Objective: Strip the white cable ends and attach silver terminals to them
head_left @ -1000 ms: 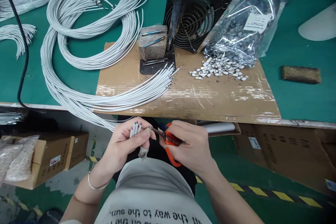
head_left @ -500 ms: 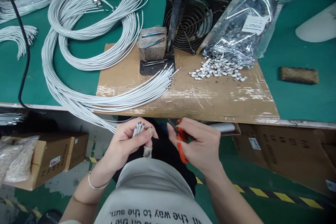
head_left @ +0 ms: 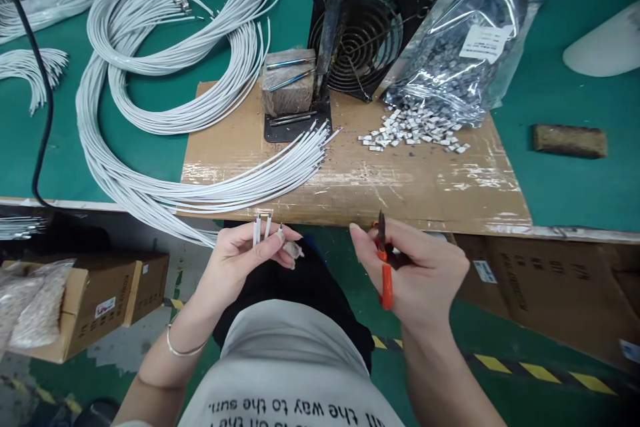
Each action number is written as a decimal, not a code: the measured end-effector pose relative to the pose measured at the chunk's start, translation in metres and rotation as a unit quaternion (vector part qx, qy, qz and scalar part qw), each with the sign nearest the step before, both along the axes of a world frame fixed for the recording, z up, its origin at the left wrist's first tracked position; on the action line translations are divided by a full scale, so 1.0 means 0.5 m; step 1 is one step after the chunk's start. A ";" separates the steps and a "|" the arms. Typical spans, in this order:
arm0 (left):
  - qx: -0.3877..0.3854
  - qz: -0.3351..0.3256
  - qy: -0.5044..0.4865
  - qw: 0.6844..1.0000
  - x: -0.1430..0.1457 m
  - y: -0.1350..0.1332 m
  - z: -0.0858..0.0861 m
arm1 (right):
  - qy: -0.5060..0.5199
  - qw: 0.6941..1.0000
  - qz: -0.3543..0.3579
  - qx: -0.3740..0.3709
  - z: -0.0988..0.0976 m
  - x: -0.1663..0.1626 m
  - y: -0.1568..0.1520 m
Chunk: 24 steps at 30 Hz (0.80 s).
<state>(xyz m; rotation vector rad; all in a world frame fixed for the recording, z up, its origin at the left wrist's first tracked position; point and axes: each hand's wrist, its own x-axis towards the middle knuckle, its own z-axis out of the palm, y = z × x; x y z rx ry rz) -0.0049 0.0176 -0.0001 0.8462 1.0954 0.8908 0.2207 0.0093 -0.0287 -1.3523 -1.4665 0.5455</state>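
Cutters (head_left: 385, 273) sit gripped in the right hand (head_left: 425, 270), white wires (head_left: 257, 230) pinched in the left hand (head_left: 235, 263)

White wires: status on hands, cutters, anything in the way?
Left hand pinching several white wires, ends up. Right hand gripping orange-handled cutters, apart from those wires. Wire bundle on cardboard ahead, not between the hands.

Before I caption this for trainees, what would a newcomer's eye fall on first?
Likely the looped white wires on the left of the green bench. Next, the orange-handled tool in the right hand, apart from the left hand holding white strands. Farther back, the black fan beside a shiny bag.
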 end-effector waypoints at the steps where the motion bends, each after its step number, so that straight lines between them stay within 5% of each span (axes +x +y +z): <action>1: -0.004 0.000 0.002 1.000 0.001 0.000 0.000 | 0.009 1.000 0.003 -0.004 -0.002 0.000 -0.002; 15: 0.027 -0.035 0.042 0.998 0.004 -0.020 0.004 | 0.211 0.956 0.154 -0.134 0.009 -0.051 0.000; 24: 0.061 -0.039 0.108 0.992 0.015 -0.027 0.004 | 0.251 0.963 0.044 -0.083 0.017 -0.078 0.005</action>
